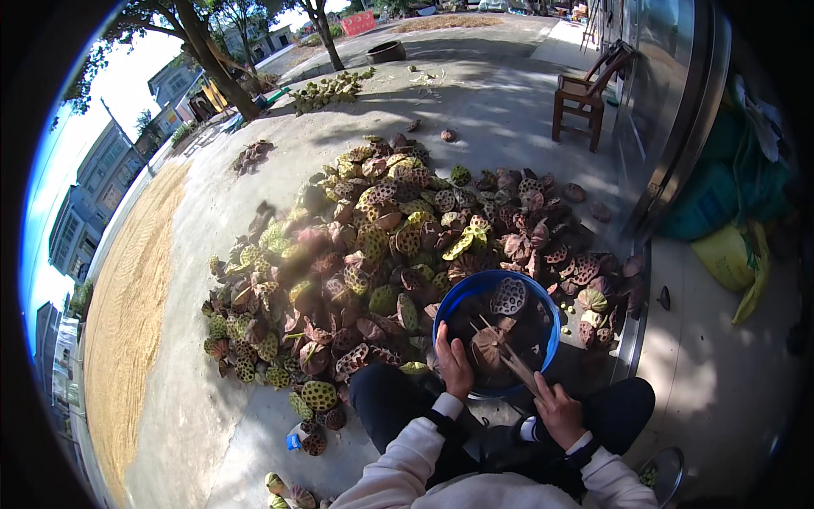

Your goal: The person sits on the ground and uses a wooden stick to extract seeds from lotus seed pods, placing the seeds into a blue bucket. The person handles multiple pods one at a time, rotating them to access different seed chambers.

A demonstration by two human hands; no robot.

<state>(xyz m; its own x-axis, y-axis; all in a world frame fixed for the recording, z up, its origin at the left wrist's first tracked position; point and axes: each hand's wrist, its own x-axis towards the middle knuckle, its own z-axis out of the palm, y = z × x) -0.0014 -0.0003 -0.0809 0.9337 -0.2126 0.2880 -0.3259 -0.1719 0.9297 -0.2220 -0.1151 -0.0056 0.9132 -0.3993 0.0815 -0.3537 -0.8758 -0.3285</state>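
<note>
Between my knees stands a blue bucket (552,299). A dark, dry lotus seed pod (488,348) lies in it stem side up, and another pod (509,296) shows its holes near the far wall. My left hand (454,364) rests at the bucket's left rim, fingers extended and holding nothing. Gripped in my right hand (559,412) is a flat wooden stick (523,371), which slants over the near rim to the dark pod. Whether its tip touches the pod is hard to tell.
A big heap of green and brown lotus pods (381,242) spreads ahead and left. At right are a metal door frame (664,159), a wooden chair (579,105) and sacks (725,254). A metal bowl (675,467) with green seeds sits lower right. Grain (127,343) covers the ground far left.
</note>
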